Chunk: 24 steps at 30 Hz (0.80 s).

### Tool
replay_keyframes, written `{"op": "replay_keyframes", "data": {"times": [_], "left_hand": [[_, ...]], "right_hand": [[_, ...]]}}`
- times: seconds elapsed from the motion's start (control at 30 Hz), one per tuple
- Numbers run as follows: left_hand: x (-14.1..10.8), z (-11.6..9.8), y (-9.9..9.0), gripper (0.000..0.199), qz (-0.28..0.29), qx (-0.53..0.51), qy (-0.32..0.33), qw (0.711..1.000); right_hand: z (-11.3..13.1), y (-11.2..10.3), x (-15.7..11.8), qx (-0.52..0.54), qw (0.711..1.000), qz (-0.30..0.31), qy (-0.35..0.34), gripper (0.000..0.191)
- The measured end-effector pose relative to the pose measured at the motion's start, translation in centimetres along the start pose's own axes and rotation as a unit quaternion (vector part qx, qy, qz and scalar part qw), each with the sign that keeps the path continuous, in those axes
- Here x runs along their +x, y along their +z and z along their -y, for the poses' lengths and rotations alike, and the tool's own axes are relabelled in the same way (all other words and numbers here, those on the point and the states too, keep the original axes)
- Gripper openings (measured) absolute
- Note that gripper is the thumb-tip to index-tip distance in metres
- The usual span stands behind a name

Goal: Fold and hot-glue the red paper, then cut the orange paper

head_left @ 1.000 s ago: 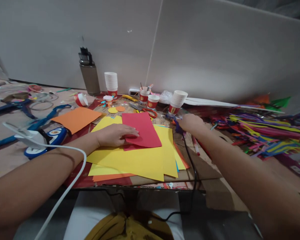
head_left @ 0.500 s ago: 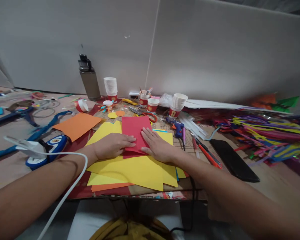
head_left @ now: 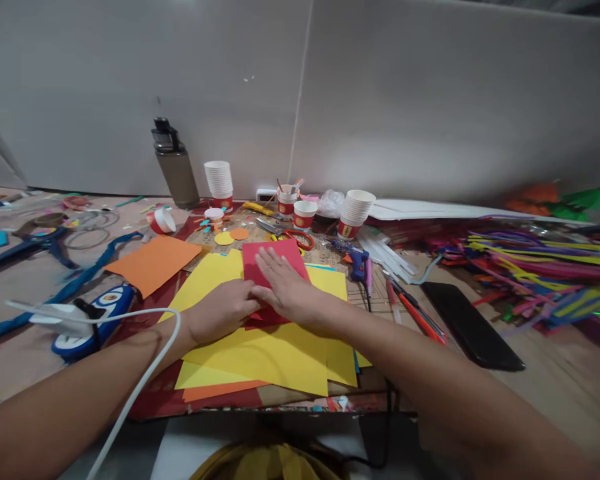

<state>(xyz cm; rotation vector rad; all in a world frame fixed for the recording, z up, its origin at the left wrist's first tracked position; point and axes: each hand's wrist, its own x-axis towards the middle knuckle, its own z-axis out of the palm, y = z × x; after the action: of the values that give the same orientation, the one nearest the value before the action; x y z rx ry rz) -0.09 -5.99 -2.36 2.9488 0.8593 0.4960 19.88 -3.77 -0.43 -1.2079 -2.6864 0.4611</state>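
Observation:
A folded sheet of red paper (head_left: 253,263) lies on a pile of yellow paper (head_left: 275,357). My right hand (head_left: 283,283) rests flat across the red paper, fingers stretched out toward its upper part. At the lower left of the red sheet, my left hand (head_left: 225,310) has its fingers bent together on the paper. Its fingertips are partly covered by the right hand, whose thumb touches them. Blue and orange sheets peek out from beneath the yellow pile.
Behind the pile lie scissors (head_left: 297,237), paper cups (head_left: 305,215) and paper discs (head_left: 225,238). Orange paper (head_left: 155,263) is at left, near a white cable (head_left: 145,390) crossing my left arm. A glue gun (head_left: 359,263), phone (head_left: 473,325) and pipe cleaners (head_left: 545,273) lie right.
My right hand has slid left and up across the red paper, until it meets my left hand. The left fingers have bent more. The view has tilted slightly up.

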Motion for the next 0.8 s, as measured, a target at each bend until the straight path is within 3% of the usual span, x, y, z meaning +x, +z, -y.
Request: {"op": "replay_keyframes", "data": {"times": [0.07, 0.17, 0.33, 0.4, 0.43, 0.47, 0.5, 0.57, 0.63, 0.7, 0.8], "left_hand": [[-0.1, 0.0, -0.1, 0.032, 0.022, -0.004, -0.006, 1.000], [-0.3, -0.3, -0.3, 0.033, 0.045, -0.012, -0.015, 0.999], [-0.2, -1.6, -2.0, 0.023, 0.104, 0.023, -0.050, 0.993], [0.0, -1.8, -3.1, 0.014, 0.113, -0.013, -0.038, 0.993], [0.0, -1.7, -3.6, 0.022, 0.118, -0.052, -0.036, 0.991], [0.1, -1.5, -4.2, 0.028, 0.106, -0.099, -0.042, 0.989], [0.2, -1.1, -4.6, 0.029, 0.058, -0.151, -0.057, 0.985], [0.3, 0.0, -5.1, 0.032, -0.085, -0.198, -0.130, 0.968], [0.3, 1.1, -5.0, 0.036, -0.212, -0.181, -0.231, 0.932], [0.3, 2.0, -4.1, 0.038, -0.248, -0.184, -0.282, 0.909], [0.5, 2.6, -1.9, 0.039, -0.224, -0.201, -0.294, 0.907]], "right_hand": [[-0.6, 1.0, 0.7, -0.021, 1.000, 0.022, -0.004, 0.074], [-2.0, 2.0, 0.2, -0.082, 0.996, 0.001, -0.023, 0.068], [-3.0, 2.5, -1.0, -0.115, 0.993, -0.012, -0.015, 0.076], [-2.9, 2.3, -1.3, -0.106, 0.994, -0.004, -0.006, 0.080], [-2.8, 2.0, -1.3, -0.098, 0.995, 0.002, -0.001, 0.082], [-2.7, 1.7, -1.2, -0.089, 0.996, 0.010, 0.005, 0.084], [-2.4, 1.3, -1.0, -0.079, 0.997, 0.017, 0.013, 0.085], [-1.7, 0.7, -0.1, -0.060, 0.998, 0.018, 0.030, 0.085], [-0.8, 0.6, 1.4, -0.050, 0.998, -0.006, 0.032, 0.083], [0.1, 1.2, 3.0, -0.064, 0.997, -0.036, 0.015, 0.078], [0.8, 2.9, 4.4, -0.095, 0.995, -0.005, -0.039, 0.077]]}}
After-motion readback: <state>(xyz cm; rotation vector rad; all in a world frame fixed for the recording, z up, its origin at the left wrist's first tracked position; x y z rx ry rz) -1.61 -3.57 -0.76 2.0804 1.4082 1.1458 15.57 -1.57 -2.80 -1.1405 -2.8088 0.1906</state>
